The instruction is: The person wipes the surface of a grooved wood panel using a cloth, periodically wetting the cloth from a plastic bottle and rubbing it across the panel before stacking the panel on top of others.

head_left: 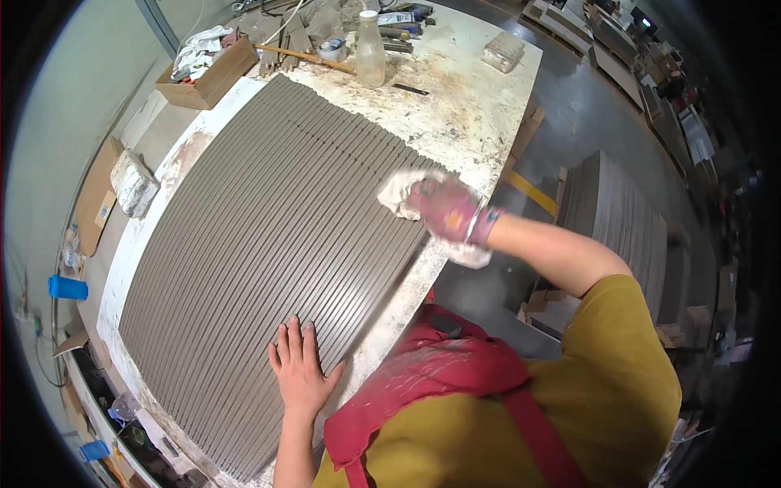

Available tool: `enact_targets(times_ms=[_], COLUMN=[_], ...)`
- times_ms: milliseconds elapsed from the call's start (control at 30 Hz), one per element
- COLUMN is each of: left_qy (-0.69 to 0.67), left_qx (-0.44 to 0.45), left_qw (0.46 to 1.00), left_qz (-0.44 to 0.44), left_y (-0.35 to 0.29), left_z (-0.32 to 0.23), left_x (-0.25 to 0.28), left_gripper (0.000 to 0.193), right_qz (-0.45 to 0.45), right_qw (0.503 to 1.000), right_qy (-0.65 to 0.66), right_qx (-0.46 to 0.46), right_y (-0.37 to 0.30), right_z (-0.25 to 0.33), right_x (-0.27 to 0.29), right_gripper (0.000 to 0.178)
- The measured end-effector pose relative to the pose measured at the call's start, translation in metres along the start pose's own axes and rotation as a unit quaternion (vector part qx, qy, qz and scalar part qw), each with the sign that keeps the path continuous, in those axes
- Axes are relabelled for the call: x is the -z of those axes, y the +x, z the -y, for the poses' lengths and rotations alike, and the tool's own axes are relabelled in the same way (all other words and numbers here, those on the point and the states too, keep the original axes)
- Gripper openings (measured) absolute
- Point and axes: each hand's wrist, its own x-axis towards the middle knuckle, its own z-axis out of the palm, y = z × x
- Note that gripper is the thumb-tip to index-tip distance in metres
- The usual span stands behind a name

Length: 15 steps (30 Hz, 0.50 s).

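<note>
Many long grey-brown strips [244, 228] lie side by side across the white worktable, forming one ribbed surface. My left hand [302, 366] is bare and rests flat on the strips near their front edge, its fingers stretched out. My right hand [449, 210], in a stained pinkish-purple glove, grips a white cloth [399, 192] and presses it at the right ends of the strips. Part of the cloth hangs below the wrist. The gloved hand is slightly blurred by motion.
On the stained worktable [464, 89], a clear bottle [370, 57], a tape roll [333, 50] and several tools stand at the back. A wooden box [207, 77] with rags sits far left, near a white wrapped block [133, 184]. Stacked panels [610, 203] stand on the floor at right.
</note>
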Motion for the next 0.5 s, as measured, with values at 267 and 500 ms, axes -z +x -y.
enact_targets(times_ms=[267,500], left_qy=[0.005,0.011], left_qx=[-0.017,-0.016], left_qw=[1.000,1.000], left_qz=[-0.019,-0.001], left_y=[0.003,0.003], left_z=[-0.001,-0.001], left_x=[0.002,-0.002], left_gripper=[0.090,0.092], right_qz=[0.024,0.088], right_qw=[0.989,0.984], right_qy=[0.017,-0.033], right_qx=[-0.144,-0.154], right_y=[0.017,0.022], right_z=[-0.073,-0.102], right_x=[0.032,0.011], right_gripper=[0.025,0.028])
